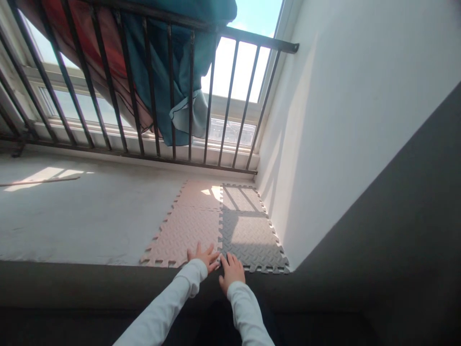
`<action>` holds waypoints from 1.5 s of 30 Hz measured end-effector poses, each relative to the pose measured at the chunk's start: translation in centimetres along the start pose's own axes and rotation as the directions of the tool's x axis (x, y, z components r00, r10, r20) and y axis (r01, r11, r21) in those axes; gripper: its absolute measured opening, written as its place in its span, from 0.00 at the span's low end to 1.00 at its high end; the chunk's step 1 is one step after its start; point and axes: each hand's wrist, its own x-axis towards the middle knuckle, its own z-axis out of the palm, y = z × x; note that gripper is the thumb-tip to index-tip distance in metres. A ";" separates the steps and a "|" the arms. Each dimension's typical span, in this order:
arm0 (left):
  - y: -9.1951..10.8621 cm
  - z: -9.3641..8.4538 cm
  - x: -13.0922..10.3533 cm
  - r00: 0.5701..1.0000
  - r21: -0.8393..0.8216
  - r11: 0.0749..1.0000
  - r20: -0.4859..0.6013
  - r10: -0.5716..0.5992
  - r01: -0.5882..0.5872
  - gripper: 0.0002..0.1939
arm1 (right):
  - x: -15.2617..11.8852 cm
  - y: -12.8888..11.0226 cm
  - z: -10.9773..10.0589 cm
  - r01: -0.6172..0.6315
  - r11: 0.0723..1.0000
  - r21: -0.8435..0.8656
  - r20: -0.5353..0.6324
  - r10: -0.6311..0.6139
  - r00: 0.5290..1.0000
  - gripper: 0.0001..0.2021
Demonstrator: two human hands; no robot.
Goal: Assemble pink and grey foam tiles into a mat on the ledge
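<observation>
Pink foam mat tiles (pixel 190 228) and grey foam mat tiles (pixel 252 235) lie side by side on the window ledge, their toothed edges meeting along a seam. My left hand (pixel 204 257) rests with spread fingers on the front pink tile, close to the seam. Just across from it, my right hand (pixel 232 271) bends over the front edge of the grey tile by the same seam. Its fingertips touch the tile's edge, and what lies under them is hidden. Both tiles lie flat near the ledge's front edge.
A dark metal railing (pixel 162 156) runs along the back before the window. Teal cloth (pixel 154 81) and red cloth (pixel 104 57) hang behind its bars. A white wall (pixel 324 144) borders the tiles on the right. A thin stick (pixel 43 181) lies on the ledge (pixel 90 216) at left.
</observation>
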 end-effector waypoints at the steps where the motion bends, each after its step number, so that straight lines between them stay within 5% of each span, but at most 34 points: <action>1: 0.0 0.0 0.1 1.000 0.005 1.000 0.008 0.003 -0.003 0.28 | 0.1 -0.1 -0.1 -0.003 1.000 0.000 -0.006 0.003 1.000 0.32; 9: 0.1 -0.6 -0.2 0.999 0.064 0.998 0.031 0.023 -0.025 0.30 | 1.1 0.2 -1.3 0.045 0.997 -0.070 0.109 -0.037 0.993 0.34; 31: 0.0 -0.2 -0.9 0.998 0.073 0.996 0.040 0.054 -0.057 0.32 | 0.4 0.5 -1.0 0.055 0.977 -0.205 -0.038 -0.064 0.997 0.12; 45: 1.4 0.8 -2.0 0.999 0.176 0.984 0.043 0.027 -0.034 0.38 | -0.6 0.2 -0.8 0.059 0.983 -0.173 -0.055 -0.069 0.996 0.20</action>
